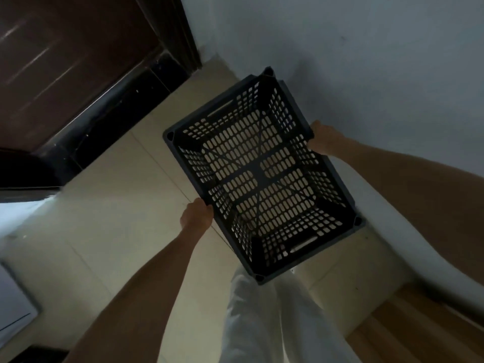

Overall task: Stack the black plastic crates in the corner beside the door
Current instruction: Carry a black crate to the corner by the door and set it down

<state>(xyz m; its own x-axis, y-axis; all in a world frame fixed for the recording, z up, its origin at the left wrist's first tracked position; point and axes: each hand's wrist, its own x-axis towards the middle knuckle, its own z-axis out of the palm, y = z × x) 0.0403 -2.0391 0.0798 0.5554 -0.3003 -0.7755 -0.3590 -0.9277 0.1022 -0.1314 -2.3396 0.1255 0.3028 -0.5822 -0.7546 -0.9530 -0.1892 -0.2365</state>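
Observation:
A black plastic crate (258,174) with slotted walls and floor hangs open side up above the pale tiled floor, close to the white wall. My left hand (196,214) grips its long rim on the near left side. My right hand (323,138) grips the opposite long rim by the wall. The crate is empty, and the floor shows through its slots. One far corner of the crate points toward the corner beside the dark door (65,61).
The dark wooden door and its black threshold (117,111) fill the upper left. The white wall (366,61) runs along the right. My white trouser legs (275,318) stand below the crate. A wooden board (419,328) lies at the lower right.

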